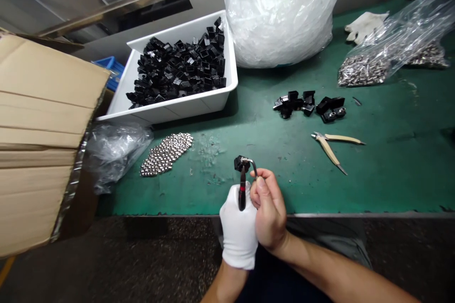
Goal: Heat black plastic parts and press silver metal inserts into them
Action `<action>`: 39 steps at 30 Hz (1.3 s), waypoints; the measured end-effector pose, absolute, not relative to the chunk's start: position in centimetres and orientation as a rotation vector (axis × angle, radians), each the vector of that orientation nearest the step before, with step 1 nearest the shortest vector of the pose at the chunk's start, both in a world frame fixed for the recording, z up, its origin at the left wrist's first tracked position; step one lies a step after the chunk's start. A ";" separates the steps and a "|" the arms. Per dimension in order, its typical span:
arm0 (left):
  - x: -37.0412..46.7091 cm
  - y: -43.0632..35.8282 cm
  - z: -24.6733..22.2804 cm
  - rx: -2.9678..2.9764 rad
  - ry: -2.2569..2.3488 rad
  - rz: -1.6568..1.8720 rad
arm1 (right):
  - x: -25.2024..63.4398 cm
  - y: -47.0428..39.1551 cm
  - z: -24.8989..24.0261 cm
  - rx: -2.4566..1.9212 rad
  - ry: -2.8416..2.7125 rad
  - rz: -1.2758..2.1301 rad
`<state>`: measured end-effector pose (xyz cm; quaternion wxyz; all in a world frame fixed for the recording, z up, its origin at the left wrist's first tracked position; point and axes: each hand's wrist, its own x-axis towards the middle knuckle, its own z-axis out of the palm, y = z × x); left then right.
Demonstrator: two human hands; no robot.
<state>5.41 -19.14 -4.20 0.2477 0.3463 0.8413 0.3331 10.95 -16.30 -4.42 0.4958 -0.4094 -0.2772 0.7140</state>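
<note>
Because gloved left hand (239, 227) wraps black tool (242, 195), lower part hidden.

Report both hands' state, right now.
Left hand, gloved: closed, holding a red-banded dark tool.
Right hand, bare: closed, pinching a bent metal rod between thumb and finger.

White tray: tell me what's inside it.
The white tray holds a heap of small black parts, some with open, squarish ends showing. The top pieces cover those underneath, so whatever lies deeper in the heap cannot be seen.
</note>
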 end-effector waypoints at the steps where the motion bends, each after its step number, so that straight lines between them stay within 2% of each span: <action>1: 5.4 -19.2 -4.3 0.933 2.292 0.924 | 10.9 -16.3 -4.4 -0.993 -0.686 1.729; 9: 5.1 -19.7 -3.9 1.124 2.318 0.862 | 12.8 -16.6 -4.0 -0.889 -0.646 1.877; 21: 3.4 -20.9 -4.9 1.596 2.462 0.749 | 15.8 -16.9 -3.7 -0.968 -0.744 1.878; 39: 3.9 -20.7 -4.8 1.468 2.401 0.739 | 16.1 -16.9 -4.1 -1.020 -0.950 1.803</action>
